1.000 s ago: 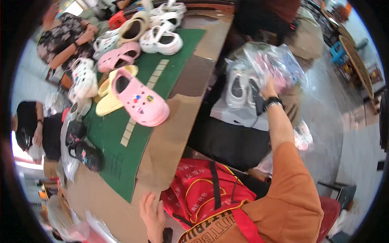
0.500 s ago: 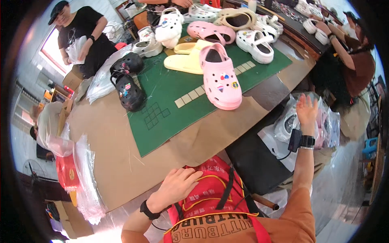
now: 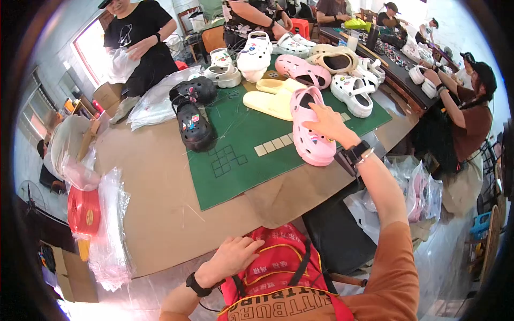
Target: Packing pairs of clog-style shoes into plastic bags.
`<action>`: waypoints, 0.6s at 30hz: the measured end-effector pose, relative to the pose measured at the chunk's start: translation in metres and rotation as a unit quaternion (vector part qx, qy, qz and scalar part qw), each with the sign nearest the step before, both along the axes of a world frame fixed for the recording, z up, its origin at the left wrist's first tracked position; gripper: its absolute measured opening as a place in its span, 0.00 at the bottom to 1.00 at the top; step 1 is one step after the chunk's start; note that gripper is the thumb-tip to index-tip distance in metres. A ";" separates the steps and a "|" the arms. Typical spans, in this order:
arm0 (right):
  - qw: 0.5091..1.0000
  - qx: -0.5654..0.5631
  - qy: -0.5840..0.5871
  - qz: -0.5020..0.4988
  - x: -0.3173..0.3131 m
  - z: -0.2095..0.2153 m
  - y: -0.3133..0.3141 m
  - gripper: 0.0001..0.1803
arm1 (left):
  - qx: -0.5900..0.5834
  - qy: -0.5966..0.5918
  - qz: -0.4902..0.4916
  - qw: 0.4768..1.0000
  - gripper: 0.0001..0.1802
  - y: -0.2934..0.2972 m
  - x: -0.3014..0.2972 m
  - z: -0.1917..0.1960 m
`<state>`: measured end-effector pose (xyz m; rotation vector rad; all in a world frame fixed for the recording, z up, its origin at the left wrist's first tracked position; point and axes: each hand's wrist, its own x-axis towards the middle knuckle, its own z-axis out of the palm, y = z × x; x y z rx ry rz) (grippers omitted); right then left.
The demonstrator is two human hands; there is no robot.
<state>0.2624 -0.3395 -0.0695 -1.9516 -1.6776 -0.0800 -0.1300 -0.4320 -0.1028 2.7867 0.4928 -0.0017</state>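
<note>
A pink clog with several small charms lies across the near right edge of a green cutting mat. My right hand rests over its upper part, fingers apart and reaching to the foot opening. My left hand lies open against the red apron at my front. Touching the pink clog on its left is a yellow slide slipper. Further left on the mat sit black clogs with charms.
More white, beige and pink clogs crowd the mat's far side. Plastic bags hang over the table's left edge. Bagged shoes sit low at the right. One person stands far left; others work along a dark table.
My right hand has moved left and away from me, from above the bagged shoes onto the pink clog. The left hand stays on the apron. The view has shifted.
</note>
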 end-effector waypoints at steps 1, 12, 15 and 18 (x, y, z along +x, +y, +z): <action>0.996 -0.085 -0.015 -0.035 -0.004 0.004 0.005 0.30 | -0.008 -0.003 0.001 1.000 0.21 -0.001 -0.005 -0.003; 0.972 -0.229 -0.048 -0.015 -0.002 0.072 -0.032 0.24 | -0.028 -0.013 0.028 0.999 0.18 -0.003 -0.046 -0.029; 0.954 -0.129 -0.269 0.029 0.015 0.100 -0.043 0.23 | -0.021 -0.015 0.026 0.999 0.19 0.001 -0.049 -0.035; 0.923 -0.062 -0.378 0.040 0.015 0.142 -0.052 0.20 | -0.022 -0.051 0.023 0.998 0.20 0.002 -0.042 -0.035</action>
